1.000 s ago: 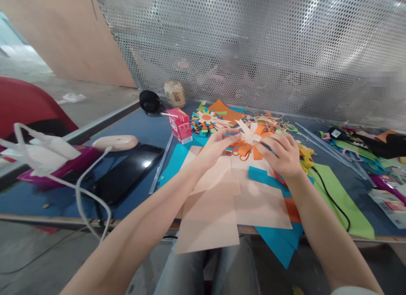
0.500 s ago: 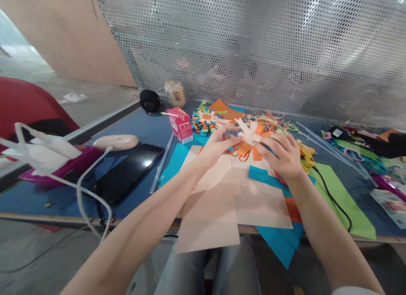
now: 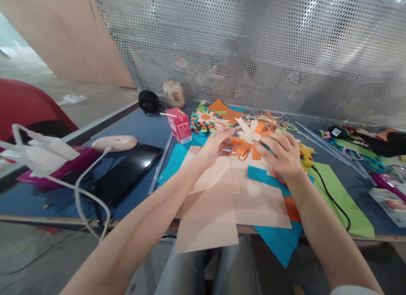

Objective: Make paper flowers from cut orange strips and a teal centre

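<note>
A paper flower with white strips over orange looped petals (image 3: 244, 149) is held up above the sheets. My right hand (image 3: 282, 153) pinches its right side between thumb and fingers. My left hand (image 3: 215, 147) is curved at the flower's left edge, fingers apart, its fingertips close to the orange and white petals; whether they touch is hard to see. Under both hands lie pale peach paper sheets (image 3: 209, 219), with blue paper (image 3: 279, 240) partly beneath them. Just behind my right hand is a yellow object (image 3: 306, 154), partly hidden, and a red curved edge shows beside the wrist.
Another paper flower (image 3: 205, 117) rests on coloured scraps behind a pink drink carton (image 3: 179, 125). A black phone (image 3: 130, 174), a white cable (image 3: 78, 189) and a purple stand (image 3: 53, 172) lie left. Green paper (image 3: 342, 202) and clear strips (image 3: 330, 147) are right. A perforated metal panel (image 3: 253, 53) stands behind.
My left hand has loosened from the flower's middle and shifted slightly left, fingers parting. The flower stays in my right hand, nearly unmoved.
</note>
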`<state>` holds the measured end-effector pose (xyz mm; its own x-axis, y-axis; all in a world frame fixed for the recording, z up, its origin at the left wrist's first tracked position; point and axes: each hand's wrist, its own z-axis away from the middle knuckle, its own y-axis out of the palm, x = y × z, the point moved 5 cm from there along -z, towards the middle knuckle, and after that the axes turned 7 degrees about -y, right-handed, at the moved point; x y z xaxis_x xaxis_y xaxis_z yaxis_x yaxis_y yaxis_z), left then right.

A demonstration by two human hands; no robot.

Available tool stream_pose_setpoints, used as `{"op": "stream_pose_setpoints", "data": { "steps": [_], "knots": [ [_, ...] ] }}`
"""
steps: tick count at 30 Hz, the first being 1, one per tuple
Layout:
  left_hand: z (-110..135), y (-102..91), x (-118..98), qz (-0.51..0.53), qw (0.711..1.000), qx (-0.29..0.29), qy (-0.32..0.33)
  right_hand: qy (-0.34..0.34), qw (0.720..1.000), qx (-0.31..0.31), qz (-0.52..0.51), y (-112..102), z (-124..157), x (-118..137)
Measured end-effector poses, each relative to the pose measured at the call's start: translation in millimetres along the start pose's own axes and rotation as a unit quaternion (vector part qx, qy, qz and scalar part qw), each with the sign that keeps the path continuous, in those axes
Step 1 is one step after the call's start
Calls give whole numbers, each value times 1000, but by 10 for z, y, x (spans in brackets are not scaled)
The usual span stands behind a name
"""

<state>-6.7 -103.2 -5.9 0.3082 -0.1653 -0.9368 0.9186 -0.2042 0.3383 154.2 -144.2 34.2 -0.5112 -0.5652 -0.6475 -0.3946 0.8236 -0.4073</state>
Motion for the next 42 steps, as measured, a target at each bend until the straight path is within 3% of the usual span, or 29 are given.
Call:
{"op": "stream_pose_setpoints", "data": {
  "steps": [6, 13, 17, 28, 42],
  "knots": [
    [-29, -31, 53, 13, 999, -15, -27, -47, 998, 5, 50, -23, -37, 33],
    [-38, -25, 57, 25, 1000, -6, -13, -28, 999, 4, 20, -21, -22, 15],
    [-47, -31, 36, 21, 1000, -1, -4, -50, 998, -2, 41, -36, -35, 32],
    [2, 2, -54, 23, 999, 19, -29, -57, 997, -11, 52, -58, -52, 37],
    [-23, -29, -55, -7, 999, 25, -41, 3, 999, 12, -34, 9, 3, -8]
  ]
}}
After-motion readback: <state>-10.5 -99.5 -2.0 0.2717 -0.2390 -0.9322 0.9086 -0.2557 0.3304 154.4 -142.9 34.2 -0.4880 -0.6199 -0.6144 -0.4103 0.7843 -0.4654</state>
